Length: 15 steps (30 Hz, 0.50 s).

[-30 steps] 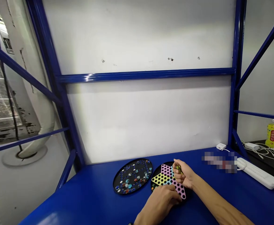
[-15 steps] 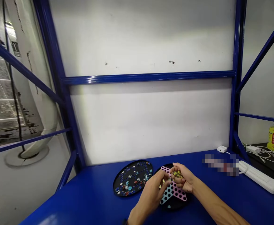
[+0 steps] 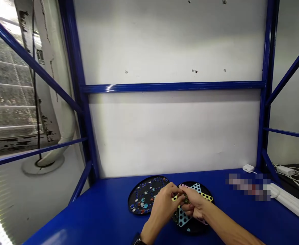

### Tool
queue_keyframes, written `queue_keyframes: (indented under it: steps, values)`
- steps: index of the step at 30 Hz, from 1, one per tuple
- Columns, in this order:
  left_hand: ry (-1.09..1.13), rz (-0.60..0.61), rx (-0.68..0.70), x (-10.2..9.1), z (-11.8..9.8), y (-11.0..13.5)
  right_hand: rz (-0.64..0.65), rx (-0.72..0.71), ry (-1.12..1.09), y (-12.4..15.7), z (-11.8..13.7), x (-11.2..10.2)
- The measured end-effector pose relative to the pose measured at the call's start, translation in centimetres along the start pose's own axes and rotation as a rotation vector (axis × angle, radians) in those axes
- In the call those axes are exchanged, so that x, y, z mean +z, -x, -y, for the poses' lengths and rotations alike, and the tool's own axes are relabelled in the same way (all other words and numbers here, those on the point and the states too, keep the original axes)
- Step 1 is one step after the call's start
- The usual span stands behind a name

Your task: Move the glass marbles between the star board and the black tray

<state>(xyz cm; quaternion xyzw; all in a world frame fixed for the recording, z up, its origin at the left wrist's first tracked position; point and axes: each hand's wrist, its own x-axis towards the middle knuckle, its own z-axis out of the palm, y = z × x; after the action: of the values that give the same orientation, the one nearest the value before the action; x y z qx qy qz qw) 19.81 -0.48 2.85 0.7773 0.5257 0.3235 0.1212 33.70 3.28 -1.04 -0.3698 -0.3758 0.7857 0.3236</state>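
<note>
My right hand (image 3: 197, 203) is curled around several yellow-green glass marbles (image 3: 186, 200), partly visible between its fingers. My left hand (image 3: 165, 203) meets it from the left, thumb and fingers pinched at those marbles; whatever lies in the pinch is hidden. Both hands are over a star-shaped Chinese checkers board (image 3: 184, 217) with pink, light blue and yellow points and black holes. The board lies in a round black tray (image 3: 197, 228). Some marbles show by the board's left edge, below my left fingers.
Left of the hands, a second round black tray (image 3: 139, 190) holds many coloured marbles. On the right of the blue table (image 3: 108, 211) are a white power strip (image 3: 292, 204), a small white adapter (image 3: 248, 168) and a blurred-out patch. Blue frame posts and a white wall stand behind.
The view has shifted, so everything sits further right. My right hand has turned more closed over the marbles, and more of the board's far side shows. My left fingers remain at the right hand.
</note>
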Motion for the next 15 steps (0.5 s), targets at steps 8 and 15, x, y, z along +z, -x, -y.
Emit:
queue_keyframes:
  steps: [8,15]
  values:
    - [0.031,-0.181,-0.246,-3.0,5.5,-0.8,-0.158,-0.341,0.675,-6.5,1.9,5.0]
    - [0.143,-0.248,-0.184,-4.6,7.1,0.0,-0.309,-0.503,1.588,-10.2,0.8,7.0]
